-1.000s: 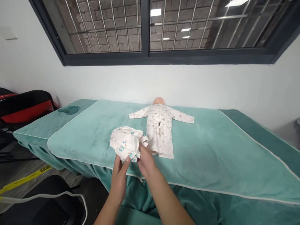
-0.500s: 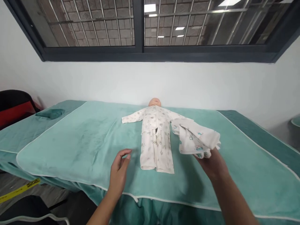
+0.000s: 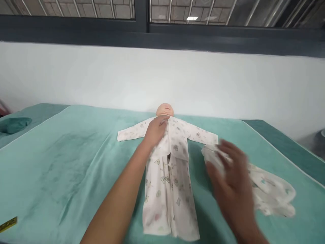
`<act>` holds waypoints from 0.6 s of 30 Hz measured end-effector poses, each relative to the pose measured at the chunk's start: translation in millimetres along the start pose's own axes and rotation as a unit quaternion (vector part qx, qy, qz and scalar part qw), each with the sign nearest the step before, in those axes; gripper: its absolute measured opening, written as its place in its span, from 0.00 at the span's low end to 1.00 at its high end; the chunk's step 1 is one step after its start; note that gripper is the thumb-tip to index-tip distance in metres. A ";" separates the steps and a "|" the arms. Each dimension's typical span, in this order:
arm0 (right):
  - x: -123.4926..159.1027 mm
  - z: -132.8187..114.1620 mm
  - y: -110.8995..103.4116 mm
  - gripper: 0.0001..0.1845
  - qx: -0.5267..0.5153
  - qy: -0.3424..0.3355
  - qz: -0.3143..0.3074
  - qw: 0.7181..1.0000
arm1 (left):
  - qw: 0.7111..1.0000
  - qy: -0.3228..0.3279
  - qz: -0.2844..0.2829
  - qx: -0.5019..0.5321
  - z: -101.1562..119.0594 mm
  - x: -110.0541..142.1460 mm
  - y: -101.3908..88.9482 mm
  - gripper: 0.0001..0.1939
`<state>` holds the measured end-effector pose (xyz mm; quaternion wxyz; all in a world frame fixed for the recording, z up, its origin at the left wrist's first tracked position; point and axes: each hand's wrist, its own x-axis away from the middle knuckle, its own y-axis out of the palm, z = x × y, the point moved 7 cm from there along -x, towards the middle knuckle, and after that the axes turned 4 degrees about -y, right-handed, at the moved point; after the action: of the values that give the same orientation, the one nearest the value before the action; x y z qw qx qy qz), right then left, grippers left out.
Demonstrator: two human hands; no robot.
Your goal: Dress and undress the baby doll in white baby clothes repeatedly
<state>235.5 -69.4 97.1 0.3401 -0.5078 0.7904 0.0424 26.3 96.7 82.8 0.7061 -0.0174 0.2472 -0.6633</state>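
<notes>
A doll [image 3: 165, 109] lies face up on the bed, dressed in a white printed baby shirt [image 3: 177, 135] with its sleeves spread. Below the shirt hem are matching baby pants [image 3: 157, 193], legs toward me. My left hand [image 3: 156, 130] is on the shirt's chest, its thumb and fingers closing at the front edge just under the neck; the fingertips are partly hidden. Over at the right, a crumpled white garment with teal prints [image 3: 274, 191] rests on the bed. My right hand [image 3: 231, 179], smeared by motion, hovers over that garment's near-left part with fingers apart.
A teal blanket [image 3: 83, 152] with pale piping covers the bed. Behind it rise a white wall [image 3: 101, 74] and a dark window frame [image 3: 101, 30]. A small dark teal cloth bundle [image 3: 16, 124] sits far left, and a yellow strip [image 3: 8, 224] shows at lower left.
My left hand has moved up and right from the near blanket onto the shirt's chest. The right hand has let go of the crumpled garment, which now lies on the bed. The view is closer.
</notes>
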 end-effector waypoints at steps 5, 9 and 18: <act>-72.5 45.1 132.8 0.12 -0.134 0.084 -0.107 0.982 | 0.998 0.018 -0.050 -0.041 -21.1 -34.5 19.1 0.22; -128.6 91.6 173.9 0.11 -0.042 0.064 -0.125 0.989 | 0.995 0.035 -0.053 -0.078 -33.7 -40.7 24.7 0.22; -131.7 106.4 174.7 0.10 -0.009 0.063 -0.158 0.985 | 0.996 -0.004 -0.013 -0.088 -38.4 -41.6 20.5 0.20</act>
<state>176.1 160.4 43.6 0.2877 -0.6312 0.7193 -0.0365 31.2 150.1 55.5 0.6944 -0.0849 0.3014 -0.6479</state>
